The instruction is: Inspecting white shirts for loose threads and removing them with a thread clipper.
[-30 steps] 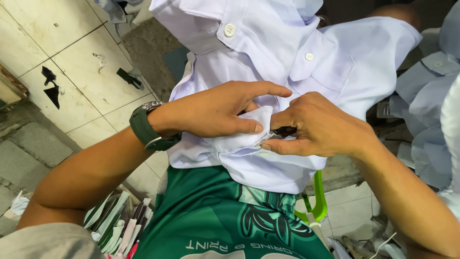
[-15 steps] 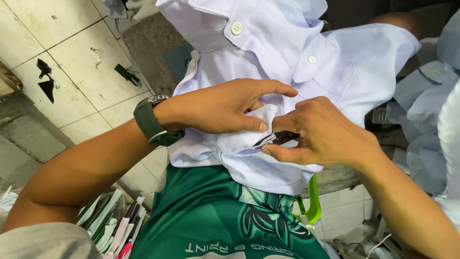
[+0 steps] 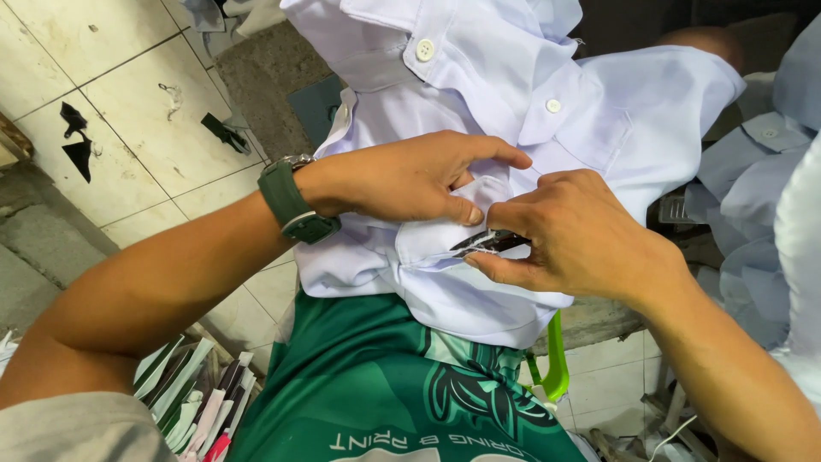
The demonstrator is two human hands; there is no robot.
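A white buttoned shirt (image 3: 479,103) lies bunched over my lap, above my green printed jersey (image 3: 385,385). My left hand (image 3: 410,175), with a dark green watch on the wrist, pinches a fold of the shirt cloth between thumb and fingers. My right hand (image 3: 577,235) holds a small pair of metal thread snips (image 3: 483,244), their blades pointing left against the pinched fold. Both hands touch the cloth close together at the shirt's lower middle.
Pale floor tiles (image 3: 111,111) with dark fabric scraps lie at the left. A stack of folded cloth pieces (image 3: 192,398) sits at the lower left. More light blue-white shirts (image 3: 761,197) pile at the right. A bright green strap (image 3: 556,359) hangs below the shirt.
The hands and shirt stay in nearly the same place. The left fingers have shifted slightly on the fold, and the snips' blades now lie a little further left into the cloth.
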